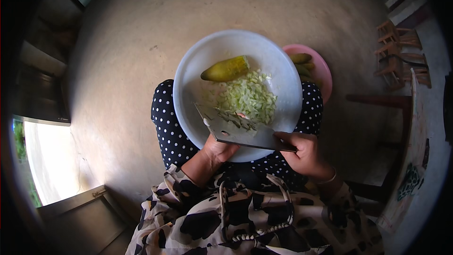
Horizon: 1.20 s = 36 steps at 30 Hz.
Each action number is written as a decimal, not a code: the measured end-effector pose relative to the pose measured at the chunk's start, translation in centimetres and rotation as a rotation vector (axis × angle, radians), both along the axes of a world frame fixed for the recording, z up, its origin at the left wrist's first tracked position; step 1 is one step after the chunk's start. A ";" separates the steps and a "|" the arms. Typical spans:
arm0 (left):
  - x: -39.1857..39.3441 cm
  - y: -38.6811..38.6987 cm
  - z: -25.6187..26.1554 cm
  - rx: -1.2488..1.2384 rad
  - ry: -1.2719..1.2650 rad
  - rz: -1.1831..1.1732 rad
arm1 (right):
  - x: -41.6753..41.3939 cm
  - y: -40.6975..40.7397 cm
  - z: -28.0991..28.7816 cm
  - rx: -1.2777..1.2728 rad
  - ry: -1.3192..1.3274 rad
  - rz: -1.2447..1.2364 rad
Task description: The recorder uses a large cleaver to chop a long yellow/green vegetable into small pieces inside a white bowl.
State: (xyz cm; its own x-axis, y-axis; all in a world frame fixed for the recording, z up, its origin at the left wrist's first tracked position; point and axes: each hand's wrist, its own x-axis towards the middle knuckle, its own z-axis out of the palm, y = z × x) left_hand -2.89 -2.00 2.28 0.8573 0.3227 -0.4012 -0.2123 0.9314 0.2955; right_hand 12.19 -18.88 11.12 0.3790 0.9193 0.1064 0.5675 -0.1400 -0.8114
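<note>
My right hand grips the handle of a broad metal cleaver. Its blade lies across the near side of a large white basin, with dark green slivers stuck to its face. Beneath the blade is my left hand, palm side largely covered; whatever it may hold is hidden. A fingertip shows just past the blade's far edge. Chopped pale green pieces are heaped in the basin. Beyond the heap rests a yellow-green cucumber, cut flat at its right end. The basin sits on my lap, between polka-dot trouser legs.
A pink basin with several more cucumbers stands on the concrete floor beyond my right knee. Small wooden stools are at the far right, near a cloth-covered table. An open doorway lets in light at left.
</note>
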 end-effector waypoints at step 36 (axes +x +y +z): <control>-0.5 -0.2 -1.6 -0.156 -0.228 0.014 | -0.2 0.3 -1.2 0.095 -0.071 -0.018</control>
State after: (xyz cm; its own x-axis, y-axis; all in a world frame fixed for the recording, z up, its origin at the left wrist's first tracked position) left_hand -3.43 -2.22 0.68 0.9272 0.2842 -0.2441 -0.2696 0.9586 0.0917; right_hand 12.03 -18.60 9.89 0.3837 0.8969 0.2201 0.6224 -0.0751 -0.7791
